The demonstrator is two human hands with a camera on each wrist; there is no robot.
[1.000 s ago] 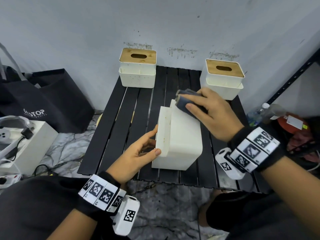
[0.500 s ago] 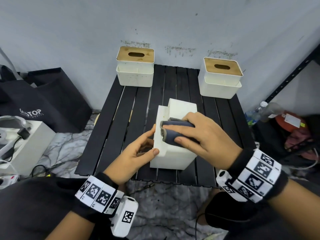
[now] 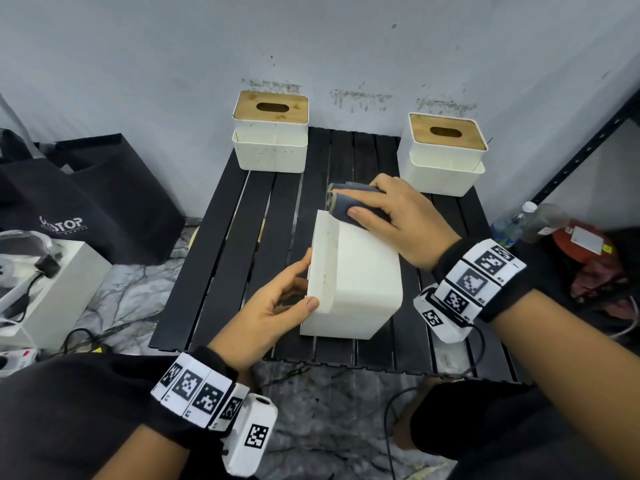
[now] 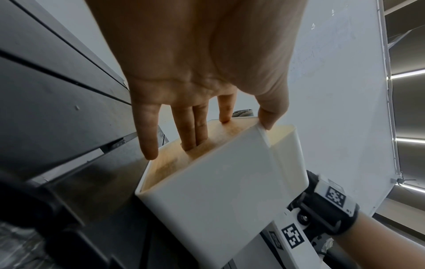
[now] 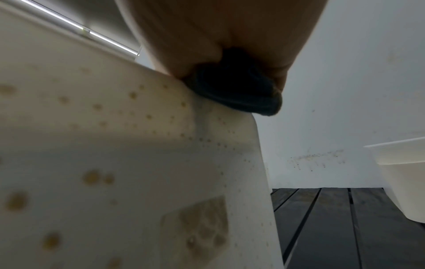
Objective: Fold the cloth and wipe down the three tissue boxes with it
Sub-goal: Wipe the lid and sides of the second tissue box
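Observation:
A white tissue box [image 3: 356, 282] lies on its side in the middle of the black slatted table [image 3: 221, 258]. My left hand [image 3: 304, 282] holds its left rim, thumb over the top edge and fingers against the wooden lid [image 4: 174, 162]. My right hand [image 3: 367, 202] grips a folded dark grey cloth [image 3: 341, 204] and presses it on the box's far end. In the right wrist view the cloth [image 5: 241, 91] sits on the box's upper edge, and the white side [image 5: 115, 163] shows yellowish spots. Two more tissue boxes stand upright at the back left [image 3: 270, 147] and back right [image 3: 441, 168].
The wall rises right behind the two back boxes. A black bag [image 3: 90, 206] and a white box with cables [image 3: 52, 289] sit on the floor to the left. Bottles [image 3: 519, 220] and a black shelf frame [image 3: 581, 150] are at the right.
My right hand swept the cloth along the box's top toward me, then back to the far end. The left hand has stayed on the box's left rim.

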